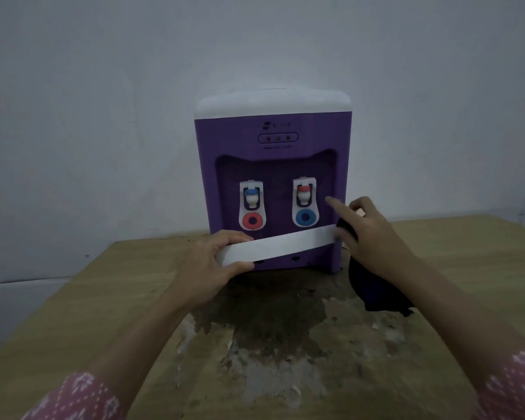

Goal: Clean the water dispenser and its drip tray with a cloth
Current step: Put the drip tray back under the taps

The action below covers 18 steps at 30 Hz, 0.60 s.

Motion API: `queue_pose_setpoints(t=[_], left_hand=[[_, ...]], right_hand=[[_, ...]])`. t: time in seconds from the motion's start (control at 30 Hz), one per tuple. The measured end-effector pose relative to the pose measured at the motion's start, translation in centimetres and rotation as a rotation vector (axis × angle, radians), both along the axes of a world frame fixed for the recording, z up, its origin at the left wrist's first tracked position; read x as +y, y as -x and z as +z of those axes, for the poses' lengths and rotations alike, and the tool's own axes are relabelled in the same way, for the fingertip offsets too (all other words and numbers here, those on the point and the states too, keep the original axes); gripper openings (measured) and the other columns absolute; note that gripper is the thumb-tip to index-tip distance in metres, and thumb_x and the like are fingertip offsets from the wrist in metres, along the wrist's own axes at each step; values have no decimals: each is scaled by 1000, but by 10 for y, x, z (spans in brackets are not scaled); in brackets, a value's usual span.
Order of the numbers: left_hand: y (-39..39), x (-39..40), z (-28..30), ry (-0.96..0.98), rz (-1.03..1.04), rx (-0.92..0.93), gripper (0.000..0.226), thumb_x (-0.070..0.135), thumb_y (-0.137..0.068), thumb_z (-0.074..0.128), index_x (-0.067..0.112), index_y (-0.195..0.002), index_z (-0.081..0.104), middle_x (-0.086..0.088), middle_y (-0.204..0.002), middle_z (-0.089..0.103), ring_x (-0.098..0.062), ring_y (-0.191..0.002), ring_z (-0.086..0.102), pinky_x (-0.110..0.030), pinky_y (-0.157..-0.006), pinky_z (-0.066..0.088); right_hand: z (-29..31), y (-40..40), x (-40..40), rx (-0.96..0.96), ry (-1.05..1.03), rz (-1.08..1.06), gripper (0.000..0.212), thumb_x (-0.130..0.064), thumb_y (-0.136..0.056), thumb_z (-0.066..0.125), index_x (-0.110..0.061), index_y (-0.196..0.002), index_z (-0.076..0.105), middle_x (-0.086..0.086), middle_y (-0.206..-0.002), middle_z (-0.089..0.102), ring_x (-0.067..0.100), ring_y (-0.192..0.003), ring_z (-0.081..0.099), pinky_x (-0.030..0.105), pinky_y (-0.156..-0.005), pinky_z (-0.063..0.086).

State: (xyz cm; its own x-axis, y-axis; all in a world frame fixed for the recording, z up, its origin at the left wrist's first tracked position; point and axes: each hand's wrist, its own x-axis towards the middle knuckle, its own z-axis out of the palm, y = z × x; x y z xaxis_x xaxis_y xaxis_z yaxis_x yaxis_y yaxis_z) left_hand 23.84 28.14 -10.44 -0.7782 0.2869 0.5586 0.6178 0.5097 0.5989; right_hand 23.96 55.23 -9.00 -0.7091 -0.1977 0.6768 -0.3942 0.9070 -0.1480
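Left of the water dispenser the table lies open; in front, the tilted drip tray bars the recess.

both forearms reach forward from pink patterned sleeves. the left hand grips the end of the drip tray, fingers over its top edge and thumb beneath. the right hand is raised higher, forefinger pointing forward-left, the other fingers curled round a dark cloth hanging below the wrist.
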Motion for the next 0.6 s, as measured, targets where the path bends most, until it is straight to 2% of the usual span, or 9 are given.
queue_pose_setpoints(t=[0.1, 0.23, 0.37, 0.47, 0.53, 0.6], left_hand=[[9, 3, -5, -19, -8, -9, 34, 20, -75, 74, 41, -97, 57, 24, -106, 57, 1, -102, 52, -19, -84, 43], [22, 6, -9, 2, -16, -36, 34, 19, -78, 71, 38, -101, 55, 18, -109, 56, -5, -105, 50, -22, -87, 42], [37, 10, -19, 166, 32, -48, 32, 23, -81, 68, 31, -109, 55, 18, -110, 52, -2, -100, 44, -12, -77, 35], [49, 15, -28, 306, 106, -15, 36, 22, -82, 68, 22, -115, 55, 8, -118, 56, -7, -104, 46, -23, -87, 39], [59, 18, -33, 338, 141, -48, 37, 19, -80, 69, 19, -114, 55, 3, -121, 58, -12, -106, 49, -29, -90, 42], [67, 18, -37, 376, 170, -65, 35, 17, -79, 70, 18, -111, 55, 1, -120, 58, -10, -100, 47, -24, -83, 39]], right_hand=[[-3, -1, -12, -3, -153, 110, 44, -17, -93, 49, -17, -136, 42, 11, -137, 41, 29, -104, 52, 40, -91, 46], [-13, 8, -17, -85, -170, 98, 42, -20, -94, 46, -19, -136, 41, 8, -131, 46, 26, -108, 49, 39, -95, 43], [-29, 20, -21, -152, -206, 24, 39, -22, -94, 48, -15, -132, 43, 8, -130, 45, 24, -110, 48, 37, -92, 45], [-43, 27, -24, -218, -221, -35, 40, -24, -94, 48, -14, -132, 40, 7, -138, 38, 23, -118, 45, 36, -92, 47], [-51, 35, -27, -233, -238, -51, 37, -25, -93, 49, -14, -127, 41, 6, -137, 42, 23, -115, 47, 32, -83, 48], [-55, 42, -30, -248, -282, -69, 31, -27, -92, 49, -15, -121, 42, 4, -126, 51, 21, -107, 51, 29, -70, 43]])
